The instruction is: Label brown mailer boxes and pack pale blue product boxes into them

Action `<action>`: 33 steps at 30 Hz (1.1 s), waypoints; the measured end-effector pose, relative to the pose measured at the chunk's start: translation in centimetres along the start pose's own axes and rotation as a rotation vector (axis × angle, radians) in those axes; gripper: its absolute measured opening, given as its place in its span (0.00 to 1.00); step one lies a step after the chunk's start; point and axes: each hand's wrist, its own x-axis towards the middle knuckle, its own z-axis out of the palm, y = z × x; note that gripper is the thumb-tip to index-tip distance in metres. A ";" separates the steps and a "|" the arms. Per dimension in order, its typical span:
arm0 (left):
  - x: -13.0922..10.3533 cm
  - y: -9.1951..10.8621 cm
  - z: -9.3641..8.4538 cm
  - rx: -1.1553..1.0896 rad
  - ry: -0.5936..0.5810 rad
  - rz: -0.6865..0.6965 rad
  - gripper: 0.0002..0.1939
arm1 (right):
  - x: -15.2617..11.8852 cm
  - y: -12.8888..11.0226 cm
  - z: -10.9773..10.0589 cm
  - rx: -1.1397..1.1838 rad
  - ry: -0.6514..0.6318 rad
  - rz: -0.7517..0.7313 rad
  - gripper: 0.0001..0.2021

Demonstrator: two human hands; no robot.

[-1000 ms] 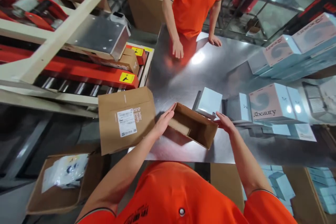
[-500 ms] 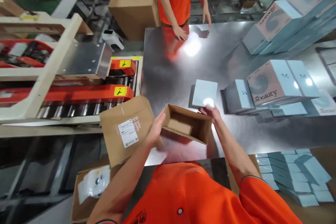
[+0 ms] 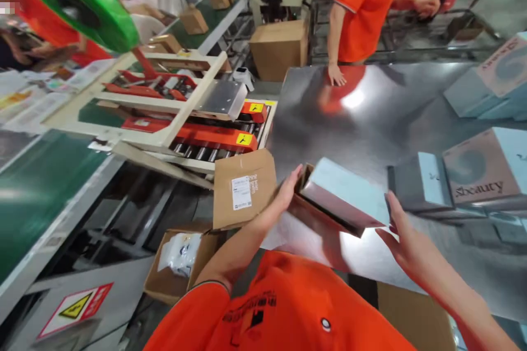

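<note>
Over the steel table, my left hand (image 3: 289,189) grips the left end of an open brown carton (image 3: 325,216). A light blue box (image 3: 349,189) lies tilted across the carton's opening, its left end partly inside and its right end sticking out past the rim. My right hand (image 3: 397,222) holds that right end, thumb and fingers around it. Left of my left hand lie flat brown cartons (image 3: 263,175) with a white label.
Blue and pink boxes (image 3: 477,170) stand at the right. A roller conveyor with red rails (image 3: 222,136) is at the left. Across the steel table (image 3: 304,109) stands a person in orange (image 3: 362,16). An open carton with white packets (image 3: 164,285) sits lower left.
The light blue box has been taken off the table by my right hand and brought over the carton, partly into it. The view has turned left. The person opposite has turned and raised one hand.
</note>
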 end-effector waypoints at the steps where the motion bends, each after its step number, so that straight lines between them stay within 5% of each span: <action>1: 0.1 0.2 0.1 0.030 0.052 0.018 0.29 | 0.1 1.0 0.4 -0.077 -0.012 -0.019 0.46; 5: -0.9 0.8 1.0 0.319 0.215 0.261 0.26 | 4.0 4.2 2.8 -0.096 -0.016 -0.161 0.48; 10: -4.3 0.5 2.6 0.754 -0.140 0.623 0.19 | 9.7 5.4 6.4 -0.161 0.170 -0.283 0.42; 13: -4.3 0.8 3.0 1.041 -0.187 0.776 0.25 | 10.3 6.7 7.5 -0.214 0.168 -0.502 0.31; 16: -2.5 1.7 2.9 1.102 -0.130 0.710 0.38 | 8.8 7.7 7.4 -0.228 0.002 -0.485 0.28; 19: -0.3 2.0 3.0 1.081 -0.186 0.498 0.40 | 6.0 7.2 6.1 -0.094 -0.174 -0.198 0.35; 22: 1.2 1.1 3.3 1.011 -0.261 0.424 0.39 | 2.6 5.6 5.9 -0.016 -0.173 0.007 0.35; 25: 1.9 0.5 3.1 0.912 -0.346 0.385 0.38 | 0.0 3.8 8.4 -0.158 -0.063 0.005 0.38; 28: 2.3 0.6 1.1 0.727 -0.363 0.282 0.37 | 1.3 2.2 11.3 -0.241 0.041 0.020 0.44; 30: 2.2 0.6 -2.3 0.578 -0.194 0.241 0.34 | 5.5 1.4 12.2 -0.226 0.038 0.066 0.45; 33: 0.2 -0.9 -10.0 0.440 0.161 0.229 0.30 | 15.6 -0.4 12.5 -0.162 0.033 0.071 0.47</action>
